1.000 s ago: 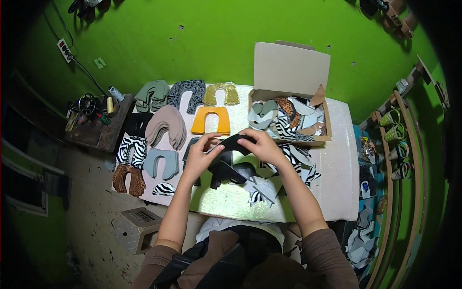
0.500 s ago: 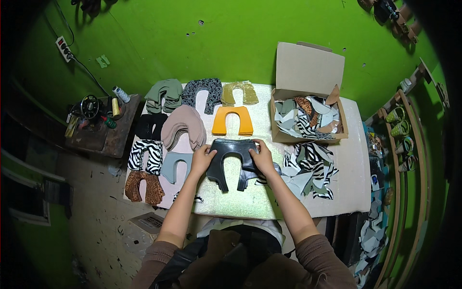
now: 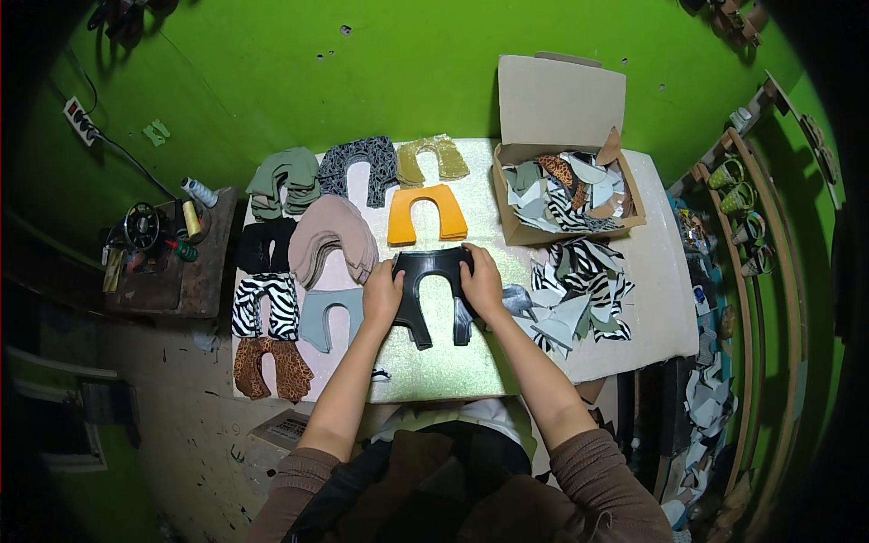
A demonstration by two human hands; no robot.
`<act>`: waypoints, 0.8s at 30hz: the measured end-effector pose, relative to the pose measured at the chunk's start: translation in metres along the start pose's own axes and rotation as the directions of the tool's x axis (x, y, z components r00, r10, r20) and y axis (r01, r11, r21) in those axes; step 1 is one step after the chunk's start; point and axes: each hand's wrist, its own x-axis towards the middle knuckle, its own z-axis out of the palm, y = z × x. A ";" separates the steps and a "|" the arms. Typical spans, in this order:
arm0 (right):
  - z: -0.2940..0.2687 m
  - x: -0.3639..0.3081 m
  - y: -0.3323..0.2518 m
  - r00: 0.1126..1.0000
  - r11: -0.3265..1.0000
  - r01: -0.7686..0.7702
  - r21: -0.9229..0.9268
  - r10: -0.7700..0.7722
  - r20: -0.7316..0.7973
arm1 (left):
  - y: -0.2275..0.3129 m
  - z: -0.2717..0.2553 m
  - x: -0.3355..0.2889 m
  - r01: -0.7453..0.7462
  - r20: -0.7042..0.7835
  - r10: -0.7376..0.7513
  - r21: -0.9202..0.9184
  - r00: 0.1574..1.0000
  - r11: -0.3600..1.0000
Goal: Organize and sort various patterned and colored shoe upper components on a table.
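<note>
At the left, a zebra-print stack (image 3: 282, 312) of U-shaped pieces lies beside a grey-blue stack (image 3: 316, 323). Then the left hand (image 3: 384, 290) pinches one side of the black U-shaped stack (image 3: 433, 261), which is over the middle of the table (image 3: 656, 299). The right hand (image 3: 482, 284) pinches its other side. Further right, zebra-print scraps (image 3: 593, 256) lie before the open cardboard box (image 3: 563, 101).

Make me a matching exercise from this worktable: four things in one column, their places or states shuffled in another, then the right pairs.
1. Black U-shaped stack
2. Orange U-shaped stack
3. Leopard-print U-shaped stack
4. Cardboard box

A. Near left corner of the worktable
B. Lid up, offcuts inside
C. Between left hand and right hand
D. Just beyond the black stack

Pairs: 1-C, 2-D, 3-A, 4-B
</note>
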 end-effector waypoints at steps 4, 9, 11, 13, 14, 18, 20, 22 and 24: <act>-0.001 -0.001 -0.007 0.995 0.994 -0.056 -0.094 0.063 0.076 | 0.006 -0.005 -0.004 0.020 0.036 -0.023 0.090 0.999 0.996; 0.009 -0.021 -0.001 0.934 0.836 0.348 -0.424 -0.273 0.230 | 0.008 0.009 -0.020 -0.256 -0.014 0.274 0.319 0.962 0.913; 0.014 -0.031 0.008 0.918 0.819 0.374 -0.435 -0.259 0.301 | 0.007 0.016 -0.030 -0.388 0.233 0.319 0.378 0.919 0.841; 0.015 -0.037 0.015 0.896 0.856 0.365 -0.366 -0.217 0.387 | 0.000 0.024 -0.037 -0.359 0.247 0.276 0.416 0.929 0.835; 0.013 -0.035 0.015 0.894 0.867 0.345 -0.361 -0.186 0.408 | 0.002 0.025 -0.037 -0.358 0.254 0.269 0.431 0.929 0.828; -0.003 -0.026 0.024 0.855 0.916 0.317 -0.246 -0.163 0.492 | 0.024 0.029 -0.035 -0.302 0.270 0.196 0.442 0.943 0.844; -0.025 -0.031 0.031 0.868 0.927 0.308 -0.213 -0.183 0.463 | 0.046 0.029 -0.037 -0.258 0.246 0.167 0.400 0.955 0.879; -0.058 -0.041 0.036 0.883 0.929 0.305 -0.210 -0.194 0.428 | 0.077 0.032 -0.043 -0.297 0.199 0.249 0.261 0.948 0.919; -0.095 -0.050 0.048 0.866 0.907 0.325 -0.268 -0.172 0.469 | 0.112 0.046 -0.051 -0.351 0.190 0.328 0.102 0.925 0.931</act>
